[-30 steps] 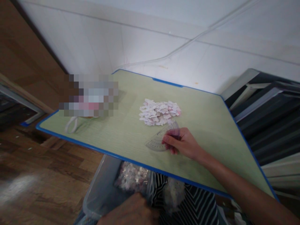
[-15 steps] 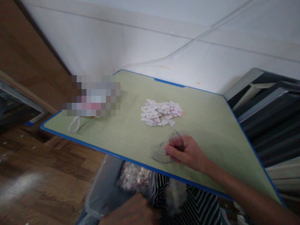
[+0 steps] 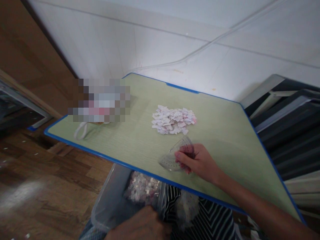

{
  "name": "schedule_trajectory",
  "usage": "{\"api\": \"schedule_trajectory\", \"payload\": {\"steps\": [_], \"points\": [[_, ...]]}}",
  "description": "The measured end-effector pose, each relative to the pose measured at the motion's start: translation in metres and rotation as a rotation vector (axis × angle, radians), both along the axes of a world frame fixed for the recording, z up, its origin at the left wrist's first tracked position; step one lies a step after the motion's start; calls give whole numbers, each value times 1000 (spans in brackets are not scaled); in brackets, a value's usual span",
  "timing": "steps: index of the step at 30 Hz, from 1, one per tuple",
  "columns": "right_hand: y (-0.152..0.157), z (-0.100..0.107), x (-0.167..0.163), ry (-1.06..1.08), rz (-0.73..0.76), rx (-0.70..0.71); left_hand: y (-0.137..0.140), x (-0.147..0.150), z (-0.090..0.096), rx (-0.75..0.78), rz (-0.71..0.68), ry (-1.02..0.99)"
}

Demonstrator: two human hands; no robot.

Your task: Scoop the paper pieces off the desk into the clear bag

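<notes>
My right hand is closed on a clear protractor with printed markings, pinching it between thumb and fingers just over the table. Beyond the protractor lies a loose heap of torn paper scraps, white with a few pinkish bits. Below the table's near edge, my left hand shows mostly its back, with the fingers curled downward. It is close to a translucent plastic bin, in which more small scraps sit in what looks like clear plastic. What the left hand grips is hidden.
A blurred-out object with a white loop stands on the table's left. Dark folded furniture leans at the right. A white wall closes the back. Striped cloth and a clear bag are below the table.
The protractor and my right hand have shifted very slightly. The paper heap looks the same, and the left hand stays in place. The whole view has moved a little.
</notes>
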State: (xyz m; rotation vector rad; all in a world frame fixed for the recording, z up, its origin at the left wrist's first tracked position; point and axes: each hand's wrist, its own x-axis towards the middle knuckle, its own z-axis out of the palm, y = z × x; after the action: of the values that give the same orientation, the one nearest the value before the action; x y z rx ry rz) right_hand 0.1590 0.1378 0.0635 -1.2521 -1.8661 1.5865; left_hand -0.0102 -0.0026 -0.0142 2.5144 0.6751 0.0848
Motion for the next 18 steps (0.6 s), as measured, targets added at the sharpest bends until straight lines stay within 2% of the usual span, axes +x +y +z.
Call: {"api": "schedule_trajectory", "payload": {"steps": [7, 14, 18], "points": [[-2, 4, 0, -87, 164, 104, 3, 3, 2, 9, -39, 77], [-1, 4, 2, -74, 237, 85, 7, 5, 6, -33, -77, 93], [-2, 4, 1, -21, 328, 57, 5, 4, 1, -7, -28, 68]]}}
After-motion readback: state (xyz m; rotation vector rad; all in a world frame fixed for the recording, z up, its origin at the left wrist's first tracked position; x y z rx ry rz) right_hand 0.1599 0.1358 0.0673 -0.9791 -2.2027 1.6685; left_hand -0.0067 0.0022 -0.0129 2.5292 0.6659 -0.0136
